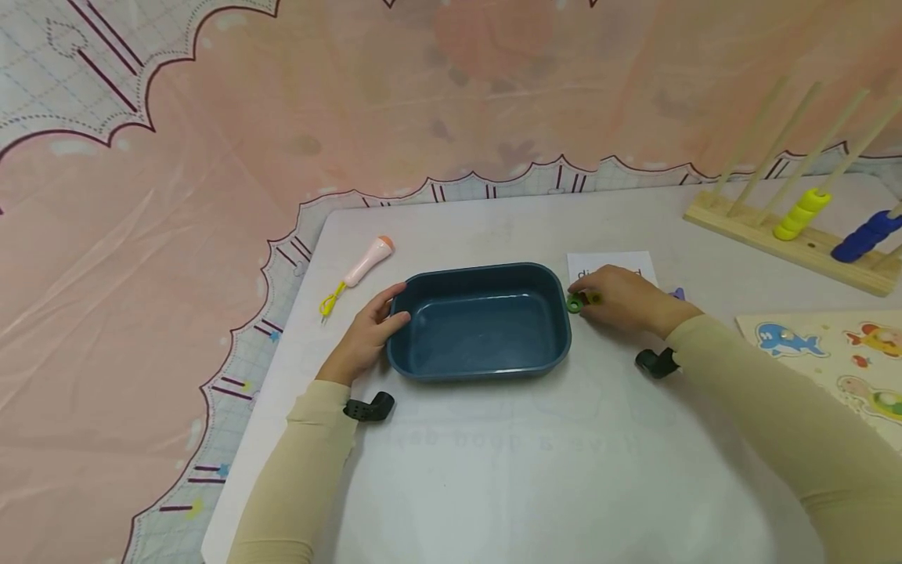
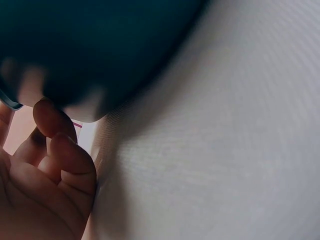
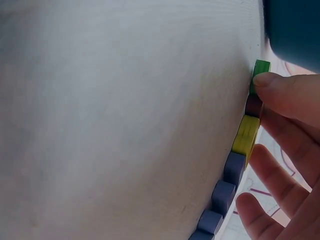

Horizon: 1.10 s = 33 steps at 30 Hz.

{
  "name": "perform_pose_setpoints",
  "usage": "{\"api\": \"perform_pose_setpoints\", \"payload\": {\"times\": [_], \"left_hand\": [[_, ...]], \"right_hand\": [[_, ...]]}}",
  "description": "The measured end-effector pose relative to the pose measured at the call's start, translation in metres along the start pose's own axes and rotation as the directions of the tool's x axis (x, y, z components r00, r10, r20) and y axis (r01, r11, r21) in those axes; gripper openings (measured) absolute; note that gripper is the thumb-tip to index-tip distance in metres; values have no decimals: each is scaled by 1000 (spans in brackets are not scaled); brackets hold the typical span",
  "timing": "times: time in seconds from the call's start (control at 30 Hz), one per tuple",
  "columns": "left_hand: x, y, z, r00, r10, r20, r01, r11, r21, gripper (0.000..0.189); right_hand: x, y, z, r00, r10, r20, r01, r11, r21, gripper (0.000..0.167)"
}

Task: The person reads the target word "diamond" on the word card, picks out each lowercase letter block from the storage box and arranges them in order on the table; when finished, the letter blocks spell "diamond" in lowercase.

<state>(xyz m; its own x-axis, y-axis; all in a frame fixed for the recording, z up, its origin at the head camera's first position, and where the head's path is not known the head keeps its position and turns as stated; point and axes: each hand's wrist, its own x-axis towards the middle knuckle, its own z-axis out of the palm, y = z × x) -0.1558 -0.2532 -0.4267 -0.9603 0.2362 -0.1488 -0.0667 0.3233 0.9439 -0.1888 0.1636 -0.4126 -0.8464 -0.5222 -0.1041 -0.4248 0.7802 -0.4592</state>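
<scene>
A dark blue rectangular basin stands on the white table in the head view. My left hand grips its left end, thumb over the rim and fingers along the outside wall; the left wrist view has these curled fingers against the wall. Just beyond the basin's right end, my right hand pinches a small green wooden piece with a hole in it. A dark red piece, a yellow piece and several purple pieces follow in a line, partly hidden by this hand in the head view.
A printed white card lies behind my right hand. Left of the basin is a pink-handled object with a yellow cord. On the right are a wooden peg stand with yellow and blue beads and a sea-animal puzzle board.
</scene>
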Motion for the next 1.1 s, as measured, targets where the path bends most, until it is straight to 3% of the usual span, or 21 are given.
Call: {"api": "perform_pose_setpoints", "payload": {"times": [0.3,0.6,0.8,1.1], "left_hand": [[2,-1,0,1000,-13,4,13,1000,10,59],[2,-1,-2,1000,-21,11,21,1000,1,58],[2,0,-1,1000,-24,17,24,1000,-1,58],[1,1,-2,1000,-17,15,18,1000,-10,58]], "right_hand": [[3,1,1,999,-32,-21,32,999,-13,30],[-1,-3,-5,1000,14,-17,-15,1000,-16,37],[-23,11,-24,994,105,-23,-106,994,-38,44],[-69,52,-47,964,266,-16,-267,963,-43,48]]}}
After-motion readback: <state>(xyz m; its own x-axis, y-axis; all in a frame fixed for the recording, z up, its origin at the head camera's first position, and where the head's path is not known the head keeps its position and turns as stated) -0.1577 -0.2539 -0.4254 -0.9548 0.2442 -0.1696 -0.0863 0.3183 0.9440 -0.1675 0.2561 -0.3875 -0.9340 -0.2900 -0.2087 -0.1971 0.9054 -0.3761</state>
